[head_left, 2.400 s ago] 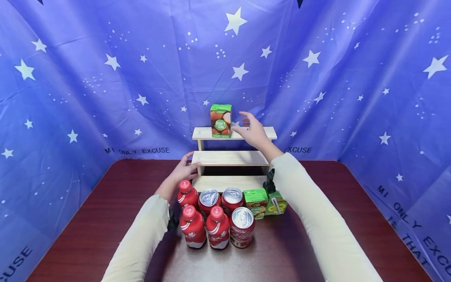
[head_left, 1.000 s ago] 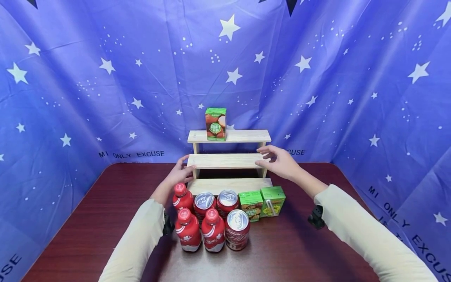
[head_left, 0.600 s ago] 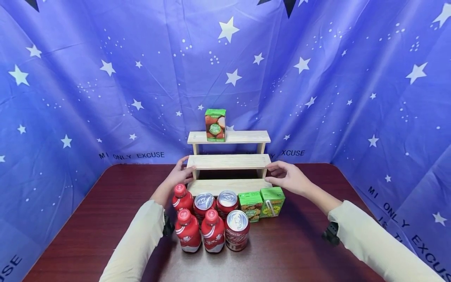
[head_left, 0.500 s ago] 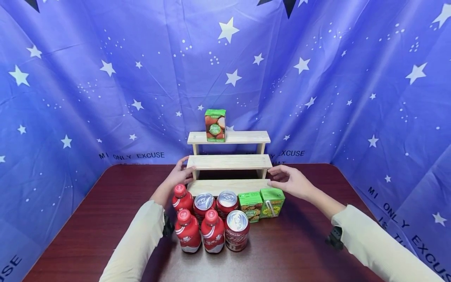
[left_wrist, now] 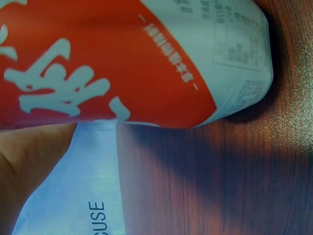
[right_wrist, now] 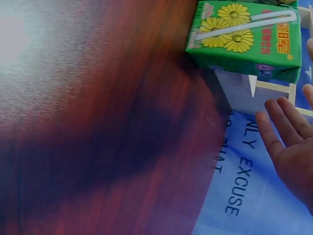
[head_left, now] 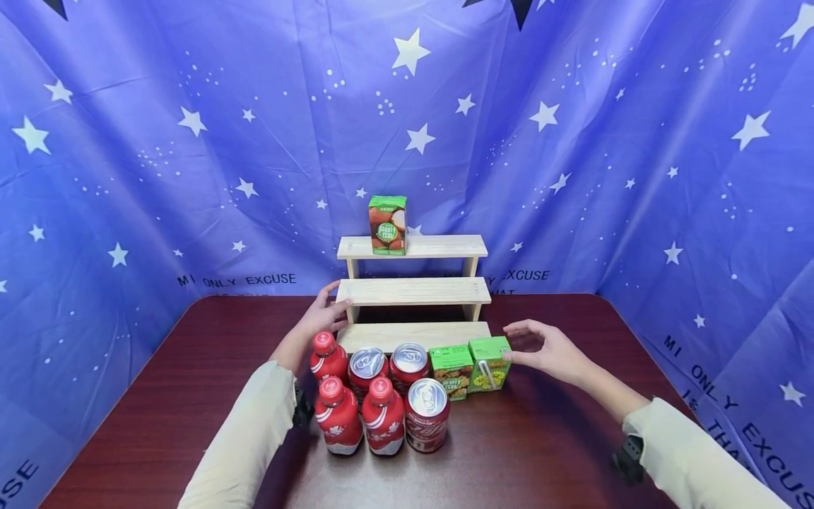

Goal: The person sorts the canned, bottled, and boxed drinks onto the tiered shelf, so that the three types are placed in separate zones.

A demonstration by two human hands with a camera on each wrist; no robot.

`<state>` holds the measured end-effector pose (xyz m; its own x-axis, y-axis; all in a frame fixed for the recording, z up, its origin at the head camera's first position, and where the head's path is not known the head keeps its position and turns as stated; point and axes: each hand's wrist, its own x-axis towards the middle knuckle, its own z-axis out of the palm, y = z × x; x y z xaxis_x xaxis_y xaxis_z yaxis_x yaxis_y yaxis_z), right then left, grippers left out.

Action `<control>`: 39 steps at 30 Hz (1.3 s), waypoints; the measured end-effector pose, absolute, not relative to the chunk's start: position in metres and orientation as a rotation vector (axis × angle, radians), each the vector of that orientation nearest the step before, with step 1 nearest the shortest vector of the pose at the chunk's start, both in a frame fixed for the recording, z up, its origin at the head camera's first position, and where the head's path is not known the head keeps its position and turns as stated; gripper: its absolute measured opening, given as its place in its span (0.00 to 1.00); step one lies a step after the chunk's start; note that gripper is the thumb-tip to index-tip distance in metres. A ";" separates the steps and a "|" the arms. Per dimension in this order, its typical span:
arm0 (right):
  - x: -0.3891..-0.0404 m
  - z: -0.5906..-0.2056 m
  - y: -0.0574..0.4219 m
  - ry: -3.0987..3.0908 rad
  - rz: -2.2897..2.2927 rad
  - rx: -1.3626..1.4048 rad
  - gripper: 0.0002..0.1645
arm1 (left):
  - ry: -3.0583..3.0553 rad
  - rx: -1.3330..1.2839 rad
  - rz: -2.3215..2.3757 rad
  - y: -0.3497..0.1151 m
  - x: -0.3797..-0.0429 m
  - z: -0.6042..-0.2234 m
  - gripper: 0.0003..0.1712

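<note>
My left hand [head_left: 323, 314] grips the left end of the middle tier of a three-step wooden shelf [head_left: 413, 290], thumb at the front edge and fingers partly hidden behind. My right hand [head_left: 550, 350] is spread beside a green drink carton with yellow flowers and a white straw [head_left: 488, 364]. Its thumb tip is close to the carton's right side; whether they touch I cannot tell. In the right wrist view the fingers [right_wrist: 269, 132] are extended and hold nothing. A lychee drink carton [head_left: 388, 226] stands upright on the top tier, left of its middle.
Before the shelf stand red bottles [head_left: 339, 417], red cans with silver tops [head_left: 427, 417] and another green carton [head_left: 451, 371], packed close together. One red bottle [left_wrist: 98, 63] fills much of the left wrist view. Starry blue cloth [head_left: 407, 106] hangs behind the dark table [head_left: 540, 452].
My right hand has left the lychee carton on the top tier, come down along the shelf's right side, and reached the flowered carton. My left hand has kept its hold on the shelf.
</note>
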<state>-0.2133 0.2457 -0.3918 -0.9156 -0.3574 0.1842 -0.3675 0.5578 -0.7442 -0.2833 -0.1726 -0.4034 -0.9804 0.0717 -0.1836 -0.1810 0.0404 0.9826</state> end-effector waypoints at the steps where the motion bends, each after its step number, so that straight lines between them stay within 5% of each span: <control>1: -0.213 -0.394 0.246 -2.760 1.335 0.643 0.29 | 2.125 -0.114 2.055 -0.173 -0.283 -0.404 0.38; 39: -0.189 -0.449 0.226 -2.456 1.834 0.326 0.33 | 2.126 -0.102 2.051 -0.173 -0.283 -0.403 0.38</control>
